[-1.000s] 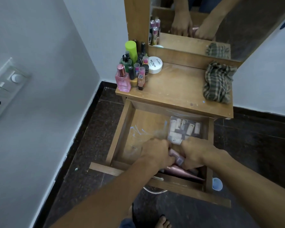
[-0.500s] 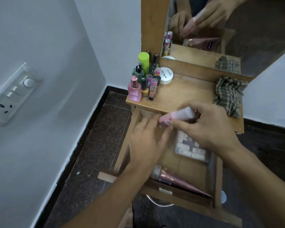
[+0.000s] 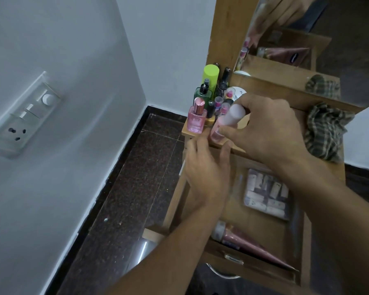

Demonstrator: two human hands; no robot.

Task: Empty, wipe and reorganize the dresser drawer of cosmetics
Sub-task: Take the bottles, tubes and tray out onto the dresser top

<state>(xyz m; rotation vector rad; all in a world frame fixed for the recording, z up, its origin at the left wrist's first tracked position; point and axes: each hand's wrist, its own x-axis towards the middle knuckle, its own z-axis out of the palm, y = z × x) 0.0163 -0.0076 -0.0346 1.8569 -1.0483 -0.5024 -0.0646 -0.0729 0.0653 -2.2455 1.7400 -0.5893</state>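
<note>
The wooden dresser's drawer (image 3: 264, 264) stands pulled open below the dresser top (image 3: 294, 153). My right hand (image 3: 266, 129) grips a pink tube with a pale cap (image 3: 226, 121), holding it upright at the top's front left edge. My left hand (image 3: 205, 169) hovers just below, fingers spread and touching the tube's base area. A clear packet of small white items (image 3: 266, 193) and a long pink tube (image 3: 243, 241) lie in the drawer. A checked cloth (image 3: 324, 130) lies bunched on the right of the top.
Several bottles cluster at the top's back left: a pink perfume bottle (image 3: 196, 119), a green bottle (image 3: 202, 95), a lime-capped can (image 3: 211, 76). A mirror (image 3: 317, 43) rises behind. A wall with a socket panel (image 3: 24, 118) stands on the left, dark floor (image 3: 132, 188) below.
Both hands rose from the drawer with the pink tube and carried it left onto the dresser top beside the bottles. The camera view swung right and closer.
</note>
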